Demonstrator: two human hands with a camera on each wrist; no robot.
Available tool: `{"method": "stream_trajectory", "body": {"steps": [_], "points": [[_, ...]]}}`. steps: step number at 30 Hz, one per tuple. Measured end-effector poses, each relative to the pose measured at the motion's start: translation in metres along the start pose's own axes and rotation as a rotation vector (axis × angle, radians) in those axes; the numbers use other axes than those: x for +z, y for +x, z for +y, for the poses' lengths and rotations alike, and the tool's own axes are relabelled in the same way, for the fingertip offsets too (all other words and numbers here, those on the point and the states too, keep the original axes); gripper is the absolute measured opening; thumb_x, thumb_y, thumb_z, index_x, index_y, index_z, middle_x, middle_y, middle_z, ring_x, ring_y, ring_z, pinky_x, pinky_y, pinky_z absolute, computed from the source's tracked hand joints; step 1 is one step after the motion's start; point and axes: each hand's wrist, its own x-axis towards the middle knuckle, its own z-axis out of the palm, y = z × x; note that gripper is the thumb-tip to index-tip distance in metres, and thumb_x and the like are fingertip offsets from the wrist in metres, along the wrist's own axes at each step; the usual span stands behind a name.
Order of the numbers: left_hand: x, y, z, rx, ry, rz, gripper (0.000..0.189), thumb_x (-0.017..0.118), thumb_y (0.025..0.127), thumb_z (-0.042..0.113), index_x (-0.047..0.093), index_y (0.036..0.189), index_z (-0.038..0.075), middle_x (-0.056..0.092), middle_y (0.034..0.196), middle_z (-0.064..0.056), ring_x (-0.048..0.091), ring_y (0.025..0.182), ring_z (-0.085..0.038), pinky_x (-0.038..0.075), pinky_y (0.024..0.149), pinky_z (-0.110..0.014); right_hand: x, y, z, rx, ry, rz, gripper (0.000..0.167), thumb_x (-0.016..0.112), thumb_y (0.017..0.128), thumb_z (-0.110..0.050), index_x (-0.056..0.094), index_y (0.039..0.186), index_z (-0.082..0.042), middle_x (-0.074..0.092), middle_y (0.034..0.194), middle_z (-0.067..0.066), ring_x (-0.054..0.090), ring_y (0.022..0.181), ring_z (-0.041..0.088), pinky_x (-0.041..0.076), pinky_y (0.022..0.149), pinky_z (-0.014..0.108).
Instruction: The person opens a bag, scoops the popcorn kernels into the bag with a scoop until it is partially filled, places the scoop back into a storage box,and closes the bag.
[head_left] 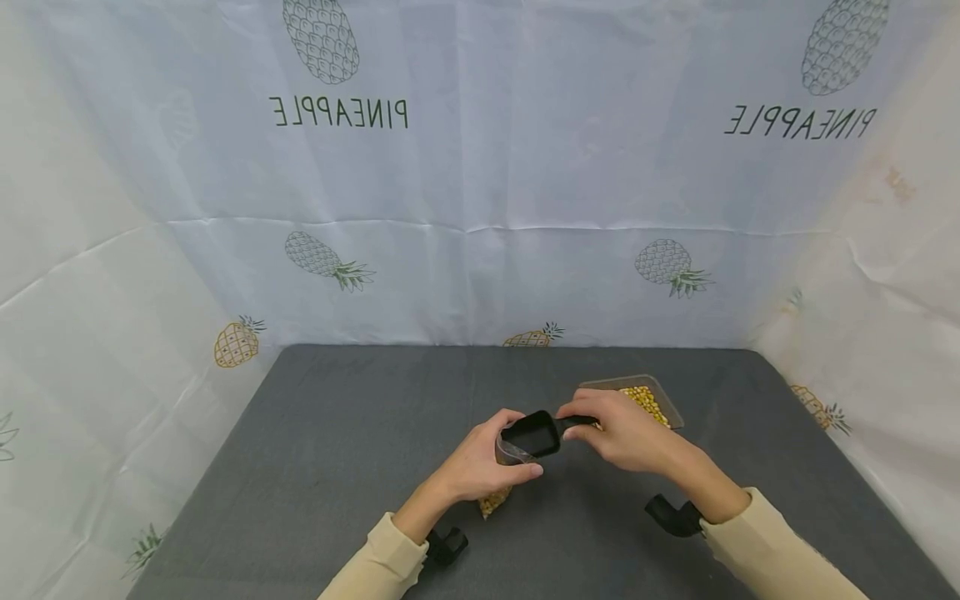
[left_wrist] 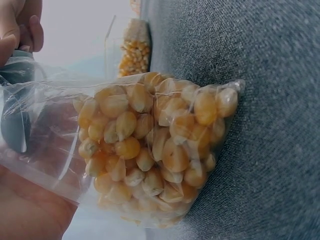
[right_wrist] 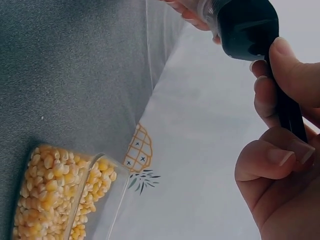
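My left hand [head_left: 480, 462] holds a clear plastic bag [left_wrist: 150, 145] around its mouth, with thumb and fingers on either side of the opening. Corn kernels fill the lower part of the bag, whose bottom touches the dark tabletop. In my right hand [head_left: 622, 429] is a black scoop [head_left: 531, 433], gripped by its handle [right_wrist: 287, 110] between thumb and fingers. The scoop's head is tilted into the bag's mouth. Through the clear film in the left wrist view, part of the dark scoop [left_wrist: 15, 125] shows above the kernels. The scoop's bowl looks empty in the head view.
Behind my right hand stands a clear rectangular container [right_wrist: 117, 205] holding yellow corn kernels [right_wrist: 50, 190]. A dark grey cloth [head_left: 337, 450] covers the table. White curtains [head_left: 480, 167] printed with pineapples hang at the back and both sides.
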Motion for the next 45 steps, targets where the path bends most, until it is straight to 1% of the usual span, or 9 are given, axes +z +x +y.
{"method": "stream_trajectory", "body": {"steps": [8, 15, 21, 26, 32, 36, 39, 42, 45], "points": [[0.001, 0.000, -0.001, 0.004, -0.012, 0.000, 0.060, 0.076, 0.092, 0.036, 0.050, 0.141, 0.015, 0.062, 0.121, 0.000, 0.062, 0.092, -0.010, 0.053, 0.079, -0.030, 0.003, -0.002, 0.006, 0.018, 0.028, 0.013, 0.022, 0.073, 0.094, -0.019, 0.074, 0.116, -0.013, 0.060, 0.093, -0.012, 0.048, 0.069, 0.001, 0.044, 0.063, 0.026], [0.001, 0.000, -0.001, 0.006, 0.009, 0.011, 0.059, 0.076, 0.092, 0.036, 0.050, 0.141, 0.015, 0.062, 0.121, 0.001, 0.061, 0.096, -0.011, 0.051, 0.082, -0.031, 0.004, -0.005, 0.011, 0.015, 0.052, 0.027, 0.022, 0.073, 0.094, -0.018, 0.074, 0.115, -0.012, 0.059, 0.092, -0.012, 0.047, 0.067, 0.002, 0.044, 0.062, 0.026], [0.001, 0.000, -0.001, 0.016, 0.017, 0.015, 0.058, 0.075, 0.092, 0.037, 0.051, 0.140, 0.015, 0.063, 0.124, -0.002, 0.061, 0.100, -0.011, 0.050, 0.086, -0.032, 0.003, -0.008, 0.013, 0.023, 0.079, 0.038, 0.021, 0.073, 0.094, -0.015, 0.074, 0.115, -0.011, 0.062, 0.094, -0.011, 0.049, 0.067, 0.005, 0.045, 0.062, 0.026], [0.001, -0.001, -0.002, 0.026, -0.006, 0.004, 0.057, 0.075, 0.092, 0.034, 0.050, 0.139, 0.013, 0.064, 0.120, 0.000, 0.063, 0.099, -0.010, 0.052, 0.086, -0.031, 0.002, -0.013, 0.018, 0.045, 0.131, 0.038, 0.020, 0.073, 0.095, -0.016, 0.073, 0.115, -0.012, 0.065, 0.097, -0.006, 0.055, 0.072, 0.007, 0.049, 0.065, 0.030], [0.001, 0.000, -0.003, 0.036, -0.021, -0.004, 0.056, 0.075, 0.093, 0.031, 0.050, 0.140, 0.012, 0.064, 0.123, -0.003, 0.065, 0.103, -0.010, 0.054, 0.087, -0.031, -0.002, -0.021, 0.022, 0.077, 0.168, 0.053, 0.021, 0.072, 0.096, -0.018, 0.072, 0.116, -0.011, 0.068, 0.105, 0.002, 0.059, 0.079, 0.008, 0.052, 0.068, 0.030], [0.001, 0.000, -0.004, 0.048, 0.005, 0.005, 0.054, 0.074, 0.094, 0.032, 0.051, 0.139, 0.012, 0.064, 0.118, 0.000, 0.064, 0.103, -0.010, 0.053, 0.090, -0.033, -0.003, -0.027, 0.024, 0.089, 0.152, 0.078, 0.024, 0.073, 0.095, -0.018, 0.073, 0.118, -0.011, 0.070, 0.112, 0.005, 0.061, 0.091, 0.011, 0.054, 0.072, 0.033], [0.001, 0.000, -0.005, 0.059, 0.014, 0.008, 0.053, 0.073, 0.095, 0.032, 0.051, 0.138, 0.013, 0.063, 0.116, 0.001, 0.062, 0.105, -0.010, 0.052, 0.092, -0.034, -0.004, -0.031, 0.026, 0.111, 0.122, 0.091, 0.026, 0.073, 0.094, -0.018, 0.073, 0.120, -0.011, 0.071, 0.114, 0.003, 0.063, 0.097, 0.014, 0.054, 0.076, 0.035], [0.001, 0.000, -0.005, 0.074, -0.005, 0.004, 0.051, 0.073, 0.095, 0.031, 0.051, 0.138, 0.013, 0.064, 0.117, -0.003, 0.063, 0.106, -0.011, 0.052, 0.093, -0.034, -0.006, -0.035, 0.028, 0.139, 0.104, 0.103, 0.028, 0.073, 0.095, -0.019, 0.073, 0.121, -0.011, 0.071, 0.115, 0.001, 0.064, 0.101, 0.019, 0.055, 0.079, 0.036], [0.001, 0.000, -0.006, 0.085, -0.024, 0.001, 0.049, 0.073, 0.096, 0.028, 0.052, 0.138, 0.011, 0.065, 0.117, -0.009, 0.065, 0.103, -0.011, 0.053, 0.091, -0.032, -0.008, -0.041, 0.030, 0.166, 0.100, 0.110, 0.029, 0.072, 0.095, -0.021, 0.072, 0.122, -0.010, 0.070, 0.117, 0.001, 0.065, 0.104, 0.022, 0.056, 0.081, 0.036]]}}
